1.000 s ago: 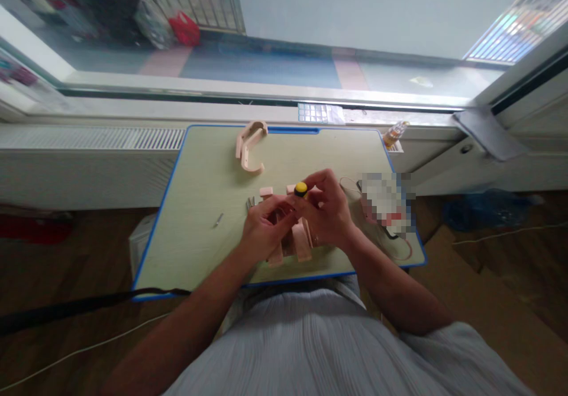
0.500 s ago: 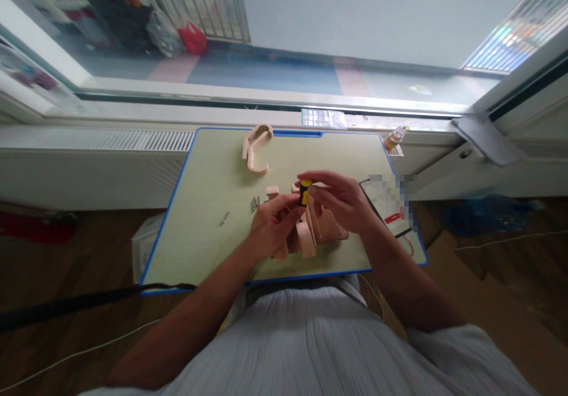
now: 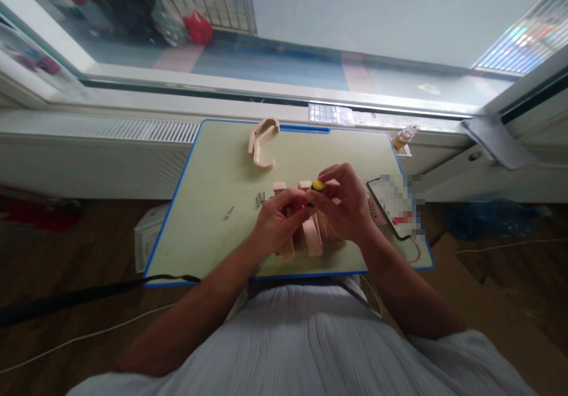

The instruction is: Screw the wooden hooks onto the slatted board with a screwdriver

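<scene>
The right hand [image 3: 350, 208] pinches a small screwdriver [image 3: 316, 186] with a yellow top between thumb and fingertips. The tool stands nearly upright over the middle of the surface [image 3: 208, 230]. The left hand [image 3: 277, 225] is curled around a wooden model [image 3: 313, 237] that rests on the near part of the surface, under both hands. Its fingertips come close to the tool. A few screws [image 3: 261, 198] lie just left of the hands. Two curved wooden pieces [image 3: 262, 142] lie at the far edge, and a phone [image 3: 390, 203] lies to the right.
</scene>
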`<state>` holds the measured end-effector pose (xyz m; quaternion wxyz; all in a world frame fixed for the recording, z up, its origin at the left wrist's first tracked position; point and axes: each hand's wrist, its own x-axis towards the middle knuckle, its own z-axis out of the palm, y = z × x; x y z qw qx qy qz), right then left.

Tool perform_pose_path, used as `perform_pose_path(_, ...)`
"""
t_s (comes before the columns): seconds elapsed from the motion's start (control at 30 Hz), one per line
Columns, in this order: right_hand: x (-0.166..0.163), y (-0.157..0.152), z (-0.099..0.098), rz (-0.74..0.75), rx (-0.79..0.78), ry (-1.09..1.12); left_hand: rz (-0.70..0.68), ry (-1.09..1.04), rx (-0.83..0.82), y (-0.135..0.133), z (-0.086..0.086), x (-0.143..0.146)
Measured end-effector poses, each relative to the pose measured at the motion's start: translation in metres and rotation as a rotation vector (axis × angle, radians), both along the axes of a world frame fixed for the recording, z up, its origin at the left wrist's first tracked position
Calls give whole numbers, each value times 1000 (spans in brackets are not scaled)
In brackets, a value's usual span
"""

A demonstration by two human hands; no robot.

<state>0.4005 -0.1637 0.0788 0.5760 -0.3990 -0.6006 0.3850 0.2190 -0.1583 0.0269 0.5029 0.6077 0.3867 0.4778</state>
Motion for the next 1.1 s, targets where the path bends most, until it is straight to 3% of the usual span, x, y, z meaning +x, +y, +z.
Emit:
perform_pose_path(0.13, 6, -2, 7, 32, -72, -11, -32, -1, -3, -1, 1, -1)
perform_pose_path(0.27, 19, -2, 15, 232, -169, 21, -54, 16, 6, -1, 4, -2)
perform_pose_path(0.37, 24, -1, 17, 293, -176, 22, -59, 25, 12, 0, 4, -1)
perform_pose_path(0.57, 15, -1, 14, 127, -119, -112, -65, 17, 13, -1, 3, -1)
perform_pose_path(0.87, -6, 9, 3, -3, -62, -67, -3, 7, -60, -2, 7, 1)
perform_pose_path(1.1, 20, 12, 16, 277, -181, -18, -66, 18, -46, -2, 6, 0)
